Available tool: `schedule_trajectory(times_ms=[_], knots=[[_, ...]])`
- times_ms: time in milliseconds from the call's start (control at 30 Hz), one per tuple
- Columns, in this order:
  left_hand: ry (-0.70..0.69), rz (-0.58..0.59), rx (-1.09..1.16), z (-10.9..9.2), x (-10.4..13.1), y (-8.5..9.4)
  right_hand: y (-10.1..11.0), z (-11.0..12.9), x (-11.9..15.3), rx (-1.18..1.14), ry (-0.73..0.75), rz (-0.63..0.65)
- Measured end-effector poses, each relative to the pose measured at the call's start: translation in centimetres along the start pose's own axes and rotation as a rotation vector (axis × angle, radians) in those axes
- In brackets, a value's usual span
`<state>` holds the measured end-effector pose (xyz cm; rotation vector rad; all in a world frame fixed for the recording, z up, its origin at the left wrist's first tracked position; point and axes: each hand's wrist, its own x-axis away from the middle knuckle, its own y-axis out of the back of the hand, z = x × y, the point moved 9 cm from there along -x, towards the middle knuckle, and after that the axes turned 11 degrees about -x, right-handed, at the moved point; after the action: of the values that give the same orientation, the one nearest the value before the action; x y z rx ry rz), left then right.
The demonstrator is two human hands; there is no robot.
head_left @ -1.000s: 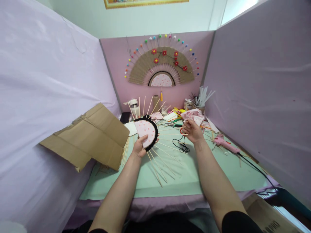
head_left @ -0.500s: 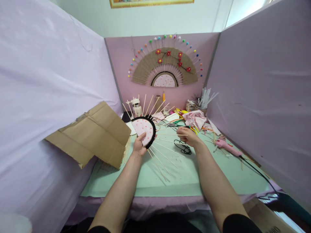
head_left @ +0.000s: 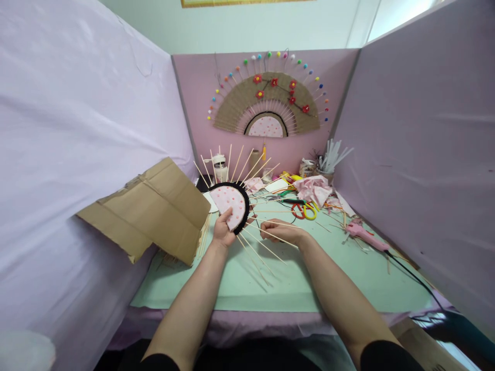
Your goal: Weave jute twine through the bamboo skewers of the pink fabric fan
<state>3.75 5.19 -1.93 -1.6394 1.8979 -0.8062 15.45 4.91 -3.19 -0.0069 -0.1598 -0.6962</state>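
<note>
A half-round piece point(head_left: 229, 202) with pink dotted cloth, a black rim and thin wooden sticks fanning outward is tilted above the table. My left hand point(head_left: 223, 228) grips its lower edge, thumb on the cloth. Just right of the rim, among the lower sticks, my right hand point(head_left: 274, 231) is closed on a thin black cord point(head_left: 254, 216). The cord runs up from its fingertips toward the rim; part of it lies behind the sticks and the hand.
Bent cardboard point(head_left: 154, 206) leans at the left. Scissors point(head_left: 305, 209), pliers point(head_left: 290, 201) and crumpled pink cloth point(head_left: 313, 188) lie behind; a pink glue gun point(head_left: 365, 236) lies right. A finished fan point(head_left: 266, 98) hangs on the back panel.
My right hand has moved left and slightly down, close to the black rim. The scissors' handles it had covered now show. My left hand still holds the half-round piece in nearly the same place.
</note>
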Motion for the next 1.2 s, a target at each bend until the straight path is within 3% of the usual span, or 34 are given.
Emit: schedule_trajectory(times_ms=[333,467,767,1000,1200], knots=[[0.024,-0.005,0.02,0.4,-0.2,0.3,0.2,-1.0,-0.2,0.026,-0.038,0.04],[-0.004,-0.026,0.04,0.0,-0.2,0.5,1.8,-0.5,0.5,-0.104,0.018,0.031],[-0.012,-0.057,0.029,-0.2,-0.1,0.6,10.1,1.3,3.8,-0.522,0.305,-0.297],[-0.007,-0.07,0.002,0.2,-0.3,0.6,10.8,2.7,4.9,-0.452,0.4,-0.432],[-0.032,-0.076,-0.008,0.0,-0.4,0.7,11.5,3.6,5.6,-0.561,0.562,-0.421]])
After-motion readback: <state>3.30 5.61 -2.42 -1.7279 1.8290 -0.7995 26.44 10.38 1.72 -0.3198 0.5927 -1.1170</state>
